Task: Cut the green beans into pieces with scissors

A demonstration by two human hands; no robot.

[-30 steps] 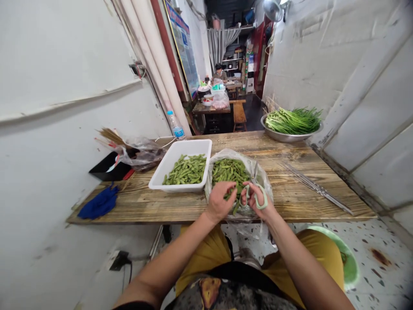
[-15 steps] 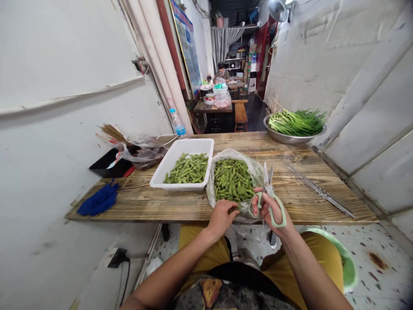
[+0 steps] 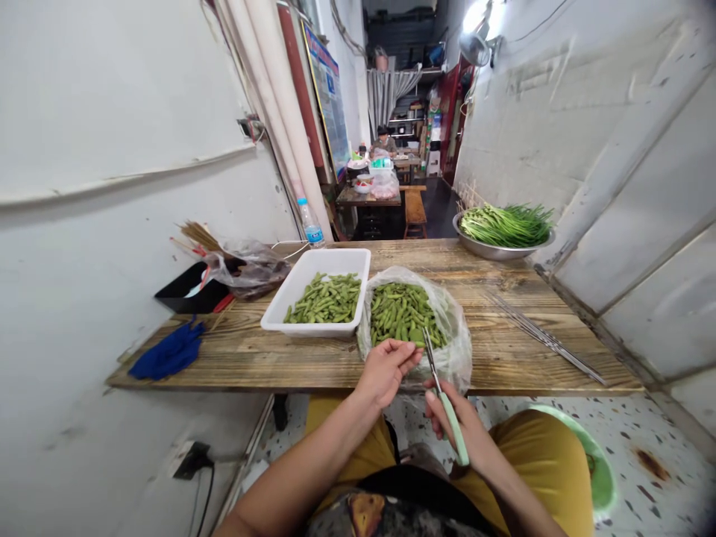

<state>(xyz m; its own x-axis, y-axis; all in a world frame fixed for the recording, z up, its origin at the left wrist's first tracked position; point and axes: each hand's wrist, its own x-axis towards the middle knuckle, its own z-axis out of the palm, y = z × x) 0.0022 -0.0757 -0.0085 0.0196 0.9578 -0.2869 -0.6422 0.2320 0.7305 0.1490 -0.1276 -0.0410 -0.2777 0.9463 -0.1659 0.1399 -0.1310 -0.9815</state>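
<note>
My left hand (image 3: pixel 385 371) pinches a green soybean pod (image 3: pixel 419 344) by its fingertips, above the near edge of a clear plastic bag (image 3: pixel 457 328). My right hand (image 3: pixel 468 426) is closed on scissors with pale green handles (image 3: pixel 452 426). The scissor blades point away from me and lie at the tip of the held pod; whether they touch it, I cannot tell. Many more pods (image 3: pixel 398 307) fill the opened bag. To its left stands a white plastic tray (image 3: pixel 268 325) with a pile of pods (image 3: pixel 330 297) in it.
Metal skewers (image 3: pixel 551 341) lie on the wooden table (image 3: pixel 313 365) at right. A steel bowl (image 3: pixel 497 252) of green chives stands behind them. At left are a blue cloth (image 3: pixel 168 350), a black box (image 3: pixel 187 294) and a water bottle (image 3: pixel 311 224). A person sits far back.
My left hand has lifted a pod from the bag's near edge. The scissors have turned edge-on and swung left and down, bringing their blades to the pod.
</note>
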